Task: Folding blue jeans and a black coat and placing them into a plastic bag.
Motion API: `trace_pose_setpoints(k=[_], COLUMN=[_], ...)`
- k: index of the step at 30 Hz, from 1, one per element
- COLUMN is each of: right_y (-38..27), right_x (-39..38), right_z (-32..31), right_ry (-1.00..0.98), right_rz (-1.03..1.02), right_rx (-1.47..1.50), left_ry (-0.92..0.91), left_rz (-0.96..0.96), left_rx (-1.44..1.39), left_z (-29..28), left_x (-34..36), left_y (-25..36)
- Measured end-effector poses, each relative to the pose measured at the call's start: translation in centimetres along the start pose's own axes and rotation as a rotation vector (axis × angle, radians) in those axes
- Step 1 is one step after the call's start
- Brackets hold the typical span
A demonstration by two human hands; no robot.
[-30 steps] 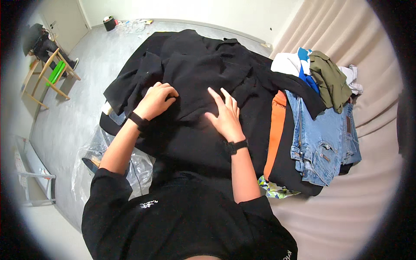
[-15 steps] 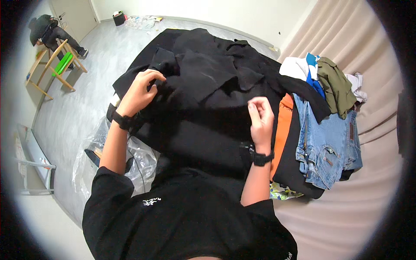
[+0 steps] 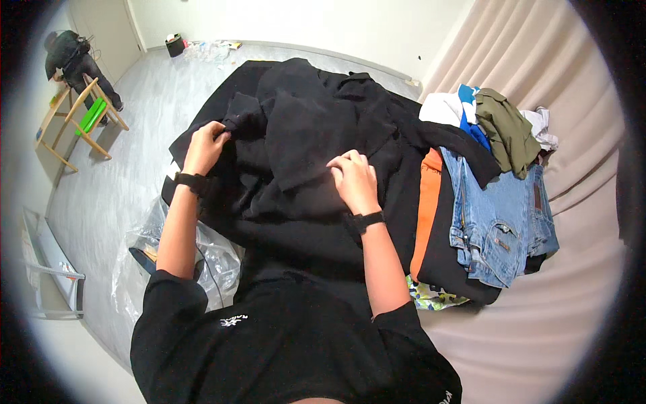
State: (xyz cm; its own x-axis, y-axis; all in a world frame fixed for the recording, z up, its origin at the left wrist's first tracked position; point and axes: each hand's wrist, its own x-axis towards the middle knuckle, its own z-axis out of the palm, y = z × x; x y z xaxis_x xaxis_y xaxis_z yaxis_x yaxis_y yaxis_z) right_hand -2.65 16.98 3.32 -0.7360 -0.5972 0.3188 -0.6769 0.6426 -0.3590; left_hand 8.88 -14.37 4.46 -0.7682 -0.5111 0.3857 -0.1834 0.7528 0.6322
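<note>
**Two hands on one black garment**

One large black garment point(image 3: 316, 141) lies spread over the beige bed point(image 3: 538, 337), its long axis running from the person's chest away toward the far wall, the far end bunched and folded over itself. The left hand point(image 3: 205, 145) has its fingers closed, pinching a fold at the garment's left edge. The right hand point(image 3: 353, 178) rests near the middle of the cloth with fingers curled, gripping a flap. Each wrist carries one black band, two in all.

To the right, just beside the garment, lies one pair of blue jeans point(image 3: 498, 209), one orange piece point(image 3: 425, 209) partly under black cloth, one olive garment point(image 3: 508, 131) and one white-and-blue piece point(image 3: 451, 108). One wooden chair point(image 3: 77, 124) stands on the grey floor at far left, well apart.
</note>
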Motion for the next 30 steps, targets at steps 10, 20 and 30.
trace_pose_setpoints(k=[10, 20, 30], right_y=[6.1, 0.7, 2.7], right_x=[-2.3, -10.8, -17.3], right_z=[-9.1, -19.2, -22.2], right_ry=[0.883, 1.380, 1.656], right_rz=[0.287, 0.393, 0.485], right_rx=[0.558, 0.722, 0.488], left_ry=[0.236, -0.055, -0.585], left_rz=[0.096, 0.112, 0.081], left_rx=[-0.235, -0.114, -0.250], left_z=[-7.9, -13.0, -11.8], left_x=[-0.7, -7.4, -10.9], left_y=[2.1, 2.2, 5.9])
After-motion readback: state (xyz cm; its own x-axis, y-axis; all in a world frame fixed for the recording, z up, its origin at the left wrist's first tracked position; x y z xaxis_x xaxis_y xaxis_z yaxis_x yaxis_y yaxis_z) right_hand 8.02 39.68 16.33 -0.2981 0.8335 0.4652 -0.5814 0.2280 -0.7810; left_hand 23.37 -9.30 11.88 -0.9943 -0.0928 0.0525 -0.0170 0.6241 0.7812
